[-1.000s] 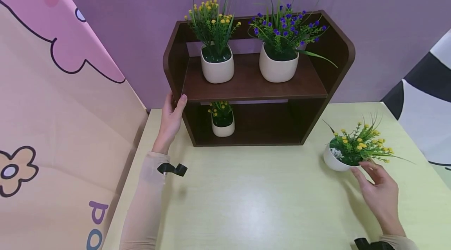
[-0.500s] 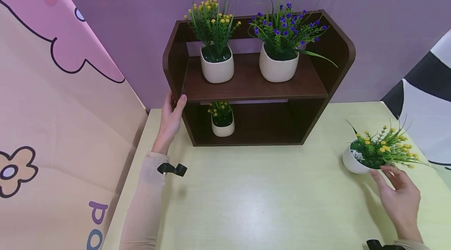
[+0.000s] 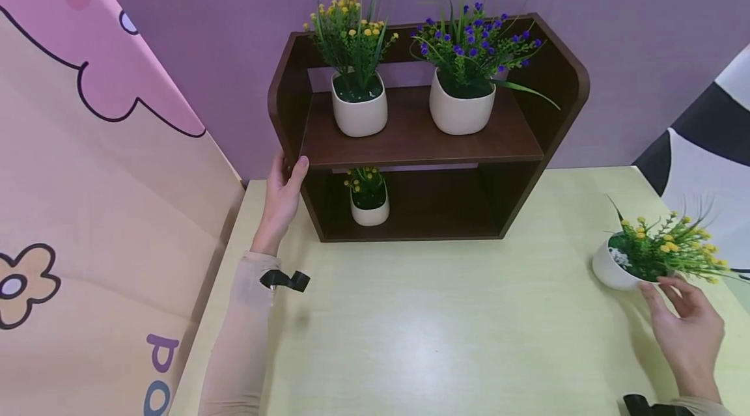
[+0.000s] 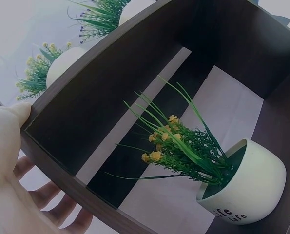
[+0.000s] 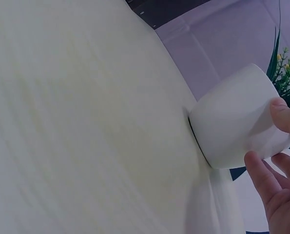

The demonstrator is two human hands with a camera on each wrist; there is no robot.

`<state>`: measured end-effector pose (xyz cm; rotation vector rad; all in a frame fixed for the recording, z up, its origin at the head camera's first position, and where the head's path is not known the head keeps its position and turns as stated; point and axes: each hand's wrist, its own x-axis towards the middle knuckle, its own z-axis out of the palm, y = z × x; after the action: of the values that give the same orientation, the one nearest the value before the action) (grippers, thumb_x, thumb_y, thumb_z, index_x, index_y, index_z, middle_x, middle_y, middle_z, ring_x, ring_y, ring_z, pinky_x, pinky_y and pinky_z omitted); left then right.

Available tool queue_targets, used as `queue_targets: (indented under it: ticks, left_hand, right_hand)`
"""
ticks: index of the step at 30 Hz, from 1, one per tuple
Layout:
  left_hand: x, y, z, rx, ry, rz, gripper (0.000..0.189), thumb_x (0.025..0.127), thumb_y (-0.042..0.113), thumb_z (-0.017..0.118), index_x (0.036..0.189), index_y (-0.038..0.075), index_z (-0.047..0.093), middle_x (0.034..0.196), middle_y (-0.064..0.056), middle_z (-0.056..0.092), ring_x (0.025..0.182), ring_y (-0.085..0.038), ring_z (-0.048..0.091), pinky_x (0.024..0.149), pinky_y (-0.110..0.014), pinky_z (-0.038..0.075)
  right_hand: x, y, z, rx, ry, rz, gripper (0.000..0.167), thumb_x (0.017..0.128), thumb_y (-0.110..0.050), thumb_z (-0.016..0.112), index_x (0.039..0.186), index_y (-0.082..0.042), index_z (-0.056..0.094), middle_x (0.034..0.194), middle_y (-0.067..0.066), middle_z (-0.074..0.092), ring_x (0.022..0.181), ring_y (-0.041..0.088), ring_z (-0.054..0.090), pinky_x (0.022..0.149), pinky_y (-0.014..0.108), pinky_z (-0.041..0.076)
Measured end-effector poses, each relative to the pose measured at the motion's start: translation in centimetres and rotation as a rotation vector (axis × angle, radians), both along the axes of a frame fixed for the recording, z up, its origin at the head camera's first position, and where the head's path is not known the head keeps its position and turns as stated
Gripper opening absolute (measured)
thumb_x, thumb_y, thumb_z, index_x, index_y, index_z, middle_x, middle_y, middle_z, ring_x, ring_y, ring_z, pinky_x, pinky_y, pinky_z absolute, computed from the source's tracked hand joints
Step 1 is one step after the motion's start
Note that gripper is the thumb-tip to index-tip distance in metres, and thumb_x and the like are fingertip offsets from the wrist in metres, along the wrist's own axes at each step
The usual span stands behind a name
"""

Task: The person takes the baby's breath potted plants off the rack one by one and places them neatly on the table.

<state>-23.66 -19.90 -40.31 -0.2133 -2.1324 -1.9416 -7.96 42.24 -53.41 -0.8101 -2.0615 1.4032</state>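
My left hand grips the left side panel of a dark brown two-tier shelf, thumb over the front edge, fingers on the outer face. At the table's right, my right hand pinches the rim of a white potted plant with yellow flowers. In the right wrist view, the base of this pot is right at the tabletop. The upper tier holds a yellow-flowered potted plant and a purple-flowered potted plant. A smaller yellow-flowered potted plant stands on the lower tier's left, seen closer in the left wrist view.
The pale wooden table lies in front of the shelf. A purple backdrop hangs behind it, and a printed panel rises along the left edge. Another printed panel borders the right side.
My right hand has moved to the right with the yellow-flowered potted plant, toward the table's right edge. The left hand has kept its hold on the shelf.
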Motion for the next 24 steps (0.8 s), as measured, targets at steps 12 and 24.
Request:
queue_targets:
  ticks: [12, 24]
  left_hand:
    - [0.0, -0.1, -0.1, 0.005, 0.002, -0.002, 0.052, 0.113, 0.026, 0.053, 0.160, 0.009, 0.038, 0.156, -0.012, 0.048, 0.149, -0.025, 0.044, 0.130, -0.048, 0.033]
    - [0.2, 0.1, 0.1, -0.009, -0.005, 0.006, 0.053, 0.113, 0.028, 0.053, 0.161, 0.010, 0.037, 0.158, -0.012, 0.048, 0.150, -0.025, 0.043, 0.130, -0.048, 0.032]
  right_hand:
    - [-0.1, 0.2, -0.2, 0.000, 0.013, -0.013, 0.027, 0.095, -0.015, 0.081, 0.120, -0.022, 0.077, 0.140, -0.015, 0.062, 0.098, -0.025, 0.060, 0.079, -0.004, 0.044]
    - [0.1, -0.1, 0.7, 0.006, 0.072, -0.034, 0.032, 0.092, -0.016, 0.083, 0.123, -0.025, 0.077, 0.112, -0.032, 0.065, 0.100, -0.020, 0.061, 0.080, -0.002, 0.043]
